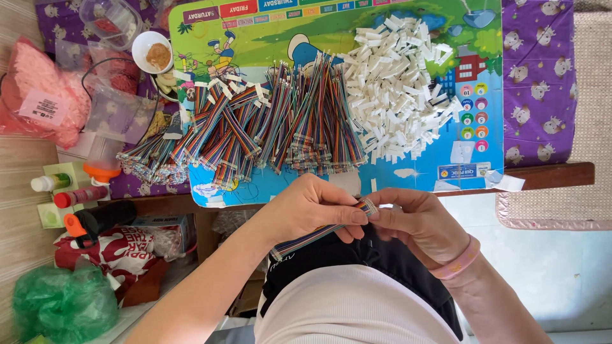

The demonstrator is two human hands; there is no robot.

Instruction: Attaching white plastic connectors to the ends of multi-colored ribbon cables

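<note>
Seen from above, a person's two bare hands meet in the lower middle of the frame, just below the near edge of a small table. The left hand (pixel 306 210) has its fingers curled and closed around a short flat ribbon of rainbow-striped wires (pixel 319 234), which runs from under the palm down and to the left, its free end hanging over the lap. The right hand (pixel 417 223), wearing a pink wristband (pixel 460 260), pinches the ribbon's upper end between thumb and fingertips, where a small pale plug (pixel 368 207) seems to sit; the exact contact there is too small to make out. The ribbon looks very light, thin and floppy, bending easily along its length, so it is best held flat between finger and thumb close to the end being worked, since the wire tips are likely delicate. On the table, a colourful cartoon mat (pixel 268 28) fills the upper middle of the frame. A wide heap of matching wire ribbons (pixel 255 127) lies across its centre, and a pile of small white plastic plugs (pixel 401 89) lies to the right of that heap, touching it. At upper left are a small bowl of brownish powder (pixel 153 54), clear plastic bags and a pink bundle (pixel 41 95). A green bag (pixel 60 302) sits at lower left.
</note>
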